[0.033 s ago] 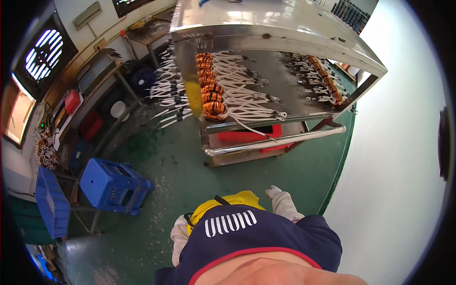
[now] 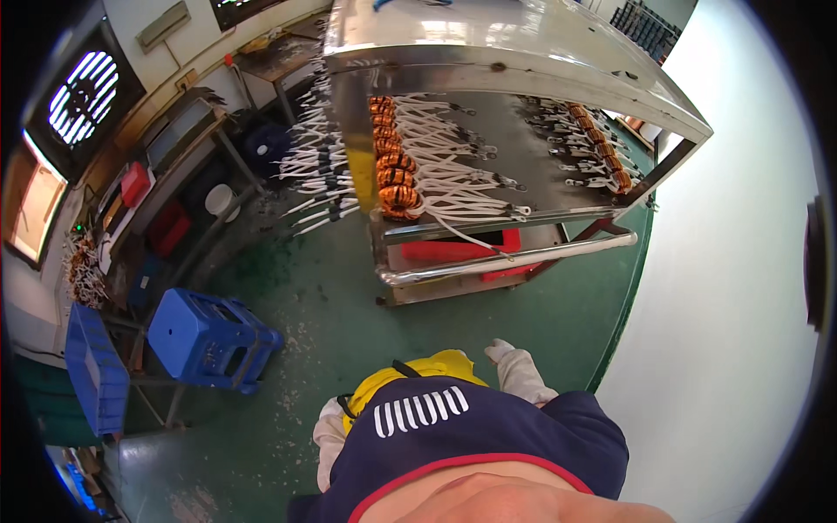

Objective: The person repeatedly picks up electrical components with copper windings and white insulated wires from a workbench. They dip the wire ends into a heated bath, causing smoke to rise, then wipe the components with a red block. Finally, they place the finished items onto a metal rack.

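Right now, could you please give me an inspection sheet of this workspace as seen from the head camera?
Surface: green floor, scuffed, with pale specks near the stool.
Job's things: steel trolley with shelves of orange wound coils and white leads; a yellow item sits at the person's front.
Clutter: blue plastic stool, blue crate, red boxes under the trolley.
Grips: left hand and right hand, both in pale gloves beside the yellow item; whether either grip is closed cannot be told.
Cables: white leads spill over the shelf edges.
Surroundings: cluttered bench at left, white wall at right.
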Demonstrator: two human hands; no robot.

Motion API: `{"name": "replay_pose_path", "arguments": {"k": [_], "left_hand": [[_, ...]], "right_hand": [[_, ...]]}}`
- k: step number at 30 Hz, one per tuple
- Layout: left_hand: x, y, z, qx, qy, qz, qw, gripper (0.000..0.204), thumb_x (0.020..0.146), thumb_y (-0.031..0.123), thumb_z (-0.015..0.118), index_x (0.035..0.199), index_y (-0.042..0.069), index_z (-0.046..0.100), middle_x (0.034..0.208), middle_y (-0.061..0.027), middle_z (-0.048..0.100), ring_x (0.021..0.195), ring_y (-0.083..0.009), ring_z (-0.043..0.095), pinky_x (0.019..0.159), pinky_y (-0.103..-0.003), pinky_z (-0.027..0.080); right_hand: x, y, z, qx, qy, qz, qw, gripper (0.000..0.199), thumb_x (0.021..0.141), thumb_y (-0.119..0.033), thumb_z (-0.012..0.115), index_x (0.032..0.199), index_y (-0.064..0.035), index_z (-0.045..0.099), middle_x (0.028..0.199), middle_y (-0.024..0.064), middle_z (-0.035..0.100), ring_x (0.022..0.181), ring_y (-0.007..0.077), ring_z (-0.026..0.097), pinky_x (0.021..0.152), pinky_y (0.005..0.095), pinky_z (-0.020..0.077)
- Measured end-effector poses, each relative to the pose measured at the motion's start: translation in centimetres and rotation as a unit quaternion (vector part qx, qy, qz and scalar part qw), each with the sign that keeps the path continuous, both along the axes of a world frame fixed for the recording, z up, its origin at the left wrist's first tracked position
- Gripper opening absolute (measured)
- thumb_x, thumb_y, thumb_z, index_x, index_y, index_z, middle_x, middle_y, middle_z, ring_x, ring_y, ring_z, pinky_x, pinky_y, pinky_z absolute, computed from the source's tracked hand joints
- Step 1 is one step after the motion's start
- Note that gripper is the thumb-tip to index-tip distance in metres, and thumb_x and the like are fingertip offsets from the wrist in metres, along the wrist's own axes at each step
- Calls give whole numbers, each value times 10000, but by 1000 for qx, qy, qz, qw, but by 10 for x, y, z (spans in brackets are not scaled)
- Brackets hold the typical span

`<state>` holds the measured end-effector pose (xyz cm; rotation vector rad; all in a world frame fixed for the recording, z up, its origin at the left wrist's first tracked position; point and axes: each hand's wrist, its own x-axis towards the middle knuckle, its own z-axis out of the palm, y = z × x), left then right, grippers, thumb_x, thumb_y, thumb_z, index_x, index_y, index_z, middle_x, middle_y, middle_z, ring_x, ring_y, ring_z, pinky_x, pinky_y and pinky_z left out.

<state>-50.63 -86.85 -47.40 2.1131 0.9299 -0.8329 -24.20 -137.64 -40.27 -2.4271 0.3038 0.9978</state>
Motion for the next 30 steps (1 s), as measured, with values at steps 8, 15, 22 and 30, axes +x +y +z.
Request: {"name": "replay_pose_path", "arguments": {"k": [8,15,22,30], "left_hand": [[-145,21,69,-31,49,109,992,494,919,465,494,1216,112,669,1232,-168,657,1224,-359,572,954,-426,475],[-170,1,175,-16,148,152,977,425,927,391,528,1221,116,661,1234,-142,660,1219,-342,582,945,-418,489],[-45,56,199,-3,154,198,968,364,935,318,563,1227,120,654,1236,-116,664,1215,-325,592,936,-410,502],[79,198,119,-57,-58,249,965,501,938,445,518,1304,115,607,1319,-158,615,1269,-327,544,1060,-400,418]], "right_hand": [[29,174,14,45,-97,159,981,414,842,-332,612,1153,-65,666,1128,206,682,1103,361,631,963,422,484],[33,326,94,149,-78,339,926,411,877,-350,575,1195,-99,644,1145,160,687,1104,345,634,967,416,485],[63,455,155,228,-59,429,872,413,923,-330,556,1242,-72,610,1176,154,677,1125,315,633,975,387,483],[92,647,187,312,-11,566,763,436,922,-367,549,1265,-102,603,1214,173,651,1152,345,605,990,419,467]]}}
